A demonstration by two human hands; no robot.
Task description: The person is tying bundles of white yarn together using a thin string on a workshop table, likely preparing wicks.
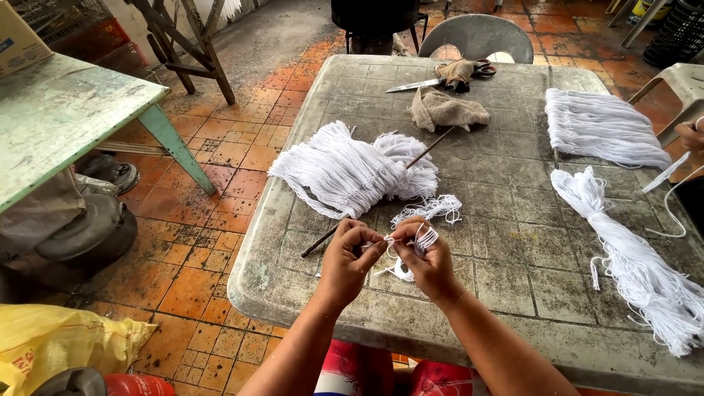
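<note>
My left hand point(345, 262) and my right hand point(429, 264) meet over the near edge of a worn grey plastic table point(513, 242). Both pinch the same white string point(422, 238), which is looped around the right hand's fingers, with a small coil hanging below. Just beyond my hands lies a big pile of white string bundles point(345, 172) and a loose tangle of string point(436, 209). A thin dark stick point(323, 240) runs diagonally under the pile.
More white string bundles lie at the right point(601, 128) point(638, 264). A brown cloth point(447, 110), a knife point(412, 85) and scissors sit at the far side. Another person's hand point(693, 136) holds string at the right edge. A green table point(59, 117) stands left, chairs behind.
</note>
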